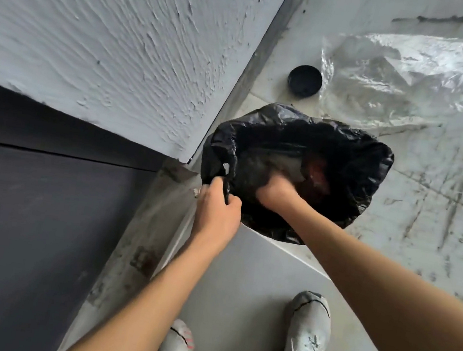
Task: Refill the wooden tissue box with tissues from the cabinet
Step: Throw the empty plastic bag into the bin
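A bin lined with a black plastic bag [366, 169] stands on the floor by the wall corner. My left hand [217, 208] pinches the bag's near-left rim. Inside the bag, my right hand [276, 191] reaches down with its fingers hidden in the dark, so what it holds cannot be made out. Something greyish and something reddish lie deep in the bag. No wooden tissue box, tissues or cabinet are in view.
A textured white wall [110, 35] and a dark panel [27, 222] fill the left. A crumpled clear plastic sheet [399, 76] and a round black lid [304, 80] lie on the marbled floor beyond the bin. My two shoes [306, 338] stand below.
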`<state>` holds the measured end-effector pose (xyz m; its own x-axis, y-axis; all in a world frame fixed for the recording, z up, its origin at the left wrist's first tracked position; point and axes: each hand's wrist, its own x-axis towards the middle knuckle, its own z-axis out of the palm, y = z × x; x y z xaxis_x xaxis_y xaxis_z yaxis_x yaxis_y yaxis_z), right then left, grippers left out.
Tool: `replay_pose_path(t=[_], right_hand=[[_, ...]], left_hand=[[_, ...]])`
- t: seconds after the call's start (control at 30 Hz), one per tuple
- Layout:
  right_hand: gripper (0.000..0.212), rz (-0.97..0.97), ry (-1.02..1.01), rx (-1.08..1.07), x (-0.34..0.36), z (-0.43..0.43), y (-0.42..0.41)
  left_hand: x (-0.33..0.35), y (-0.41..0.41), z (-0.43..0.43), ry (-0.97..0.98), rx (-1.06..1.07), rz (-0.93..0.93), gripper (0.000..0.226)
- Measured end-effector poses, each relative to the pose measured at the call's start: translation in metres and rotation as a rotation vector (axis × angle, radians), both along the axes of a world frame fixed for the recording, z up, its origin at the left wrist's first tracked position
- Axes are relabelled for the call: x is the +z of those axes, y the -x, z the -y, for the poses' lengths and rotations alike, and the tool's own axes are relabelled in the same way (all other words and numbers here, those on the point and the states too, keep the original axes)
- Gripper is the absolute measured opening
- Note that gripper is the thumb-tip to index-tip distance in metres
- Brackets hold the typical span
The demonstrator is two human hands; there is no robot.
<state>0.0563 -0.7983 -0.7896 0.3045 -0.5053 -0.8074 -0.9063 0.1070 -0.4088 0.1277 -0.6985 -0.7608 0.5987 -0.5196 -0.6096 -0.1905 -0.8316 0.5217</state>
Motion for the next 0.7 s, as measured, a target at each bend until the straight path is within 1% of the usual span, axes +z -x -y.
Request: replay_pose_path(t=[0.07,0.1,0.13,0.17,0.23,0.27,0.3,0.37,0.4,0.43,0.5,0.57,0.63,0.7], right_hand=[[0.047,-0.001,-0.022,-0.006,0.013,0.002,0.004],[0.057,-0.006,-0.009,0.005,0.02,0.002,0.008],[0.068,-0.023,0.039,0.036,0.029,0.0,0.012],[0.074,-0.051,0.124,0.077,0.038,-0.003,0.016],[0.072,-0.084,0.309,0.162,0.052,-0.012,0.022],[0.071,-0.056,0.339,0.205,0.054,-0.014,0.023],[0.071,-0.018,0.299,0.248,0.053,-0.014,0.025],[0.075,0.014,0.089,0.313,0.042,-0.011,0.029],[0.078,0.014,0.007,0.321,0.041,-0.01,0.033],[0.08,0.018,-0.029,0.314,0.042,-0.008,0.038],[0.078,0.061,0.029,0.279,0.047,-0.008,0.045],[0.068,0.108,0.154,0.249,0.057,-0.007,0.052],[0.053,0.13,0.237,0.232,0.069,-0.004,0.059],[0.04,0.142,0.293,0.216,0.085,0.0,0.068]], left_hand=[[0.004,-0.001,-0.001,-0.023,0.007,-0.03,0.004],[0.004,-0.001,-0.002,-0.051,0.015,-0.045,0.005],[0.005,-0.002,-0.002,-0.064,0.021,-0.06,0.012],[0.009,-0.002,-0.002,-0.079,0.037,-0.081,0.016],[0.017,-0.001,0.0,-0.08,0.069,-0.128,0.021],[0.021,0.0,0.002,-0.091,0.087,-0.14,0.024],[0.026,0.002,0.005,-0.106,0.106,-0.145,0.029],[0.033,0.004,0.007,-0.133,0.12,-0.167,0.042],[0.037,0.006,0.008,-0.147,0.106,-0.181,0.048],[0.041,0.008,0.008,-0.165,0.076,-0.177,0.055],[0.051,0.012,0.007,-0.208,0.015,-0.104,0.064],[0.067,0.014,0.007,-0.266,-0.071,0.032,0.065],[0.081,0.017,0.004,-0.321,-0.197,0.159,0.058],[0.095,0.018,-0.002,-0.361,-0.302,0.243,0.043]])
